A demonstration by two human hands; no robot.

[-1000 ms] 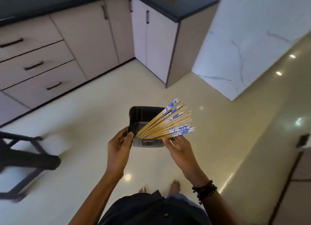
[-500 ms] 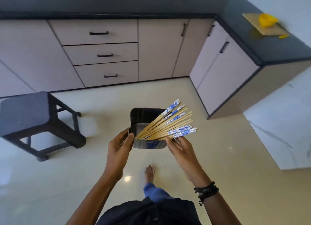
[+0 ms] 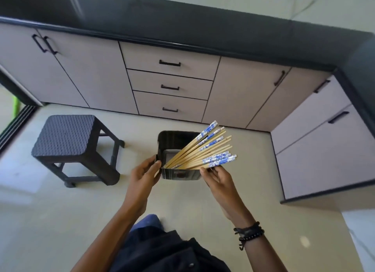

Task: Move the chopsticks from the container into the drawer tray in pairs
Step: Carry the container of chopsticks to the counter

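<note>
Light, stiff chopsticks [image 3: 203,151] fan over the black container [image 3: 176,138]'s right rim; pinch two near their blue ends. The left hand [image 3: 145,176] grips its left wall; the right hand [image 3: 217,180] has curled fingers at its right corner, hold unclear.

Item 1: dark woven-pattern plastic stool [image 3: 67,137], square seat, four legs with cross rails, standing on a glossy cream tiled floor [image 3: 50,221] well apart from the cabinets. Item 2: L-shaped run of pale mauve base cabinets [image 3: 91,76] with black bar handles [image 3: 279,78], under a black countertop [image 3: 182,26]. Item 3: dark sliding-door track [image 3: 18,119] at the left edge, with a bright green object [image 3: 15,105] beyond it, too blurred to identify.
</note>
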